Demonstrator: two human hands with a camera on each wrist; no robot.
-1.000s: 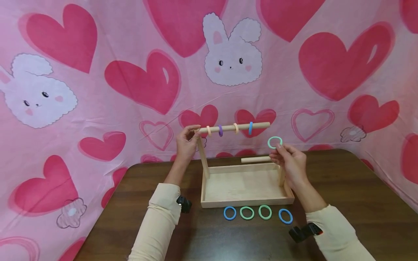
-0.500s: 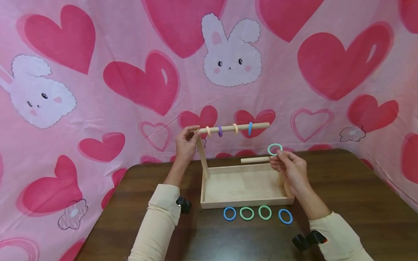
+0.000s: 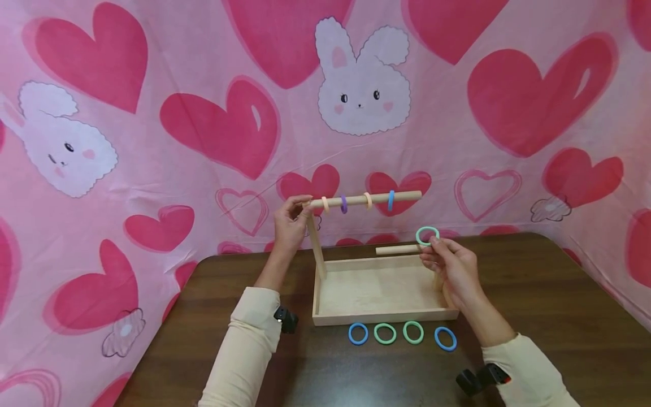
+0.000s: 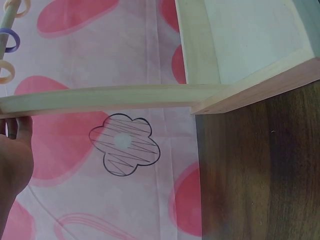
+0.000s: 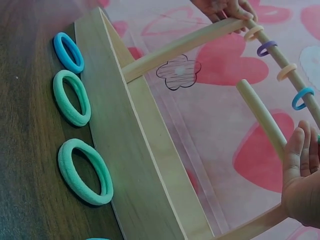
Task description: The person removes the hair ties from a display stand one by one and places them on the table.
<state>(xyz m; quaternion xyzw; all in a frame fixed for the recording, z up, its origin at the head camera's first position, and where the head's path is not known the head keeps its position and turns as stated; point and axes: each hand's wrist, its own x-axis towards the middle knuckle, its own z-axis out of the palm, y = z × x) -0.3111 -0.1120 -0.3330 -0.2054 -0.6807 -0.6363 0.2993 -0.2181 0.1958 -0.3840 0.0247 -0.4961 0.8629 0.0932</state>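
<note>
My left hand [image 3: 291, 225] grips the top of the left post [image 3: 315, 243] of a wooden rack, where the upper rod [image 3: 407, 195] joins it. Two peach hair ties, a purple one [image 5: 266, 48] and a blue one [image 3: 390, 200] hang on that rod. In my right hand [image 3: 455, 265], a mint-green hair tie [image 3: 420, 230] is pinched between thumb and fingers. It stands upright near the lower rod [image 3: 396, 249]; whether it touches or encircles that rod I cannot tell. My right hand hides much of the right post and the lower rod's right end.
The rack's shallow wooden tray base [image 3: 381, 316] sits on a dark wooden table [image 3: 244, 350]. In front of it lie two blue hair ties [image 3: 358, 334] and two green ones [image 3: 385, 333] in a row. A pink heart-patterned cloth [image 3: 229, 45] hangs behind the table.
My right hand has lowered the mint-green hair tie slightly, from above the lower rod to about its level. My left hand keeps its grip on the rack.
</note>
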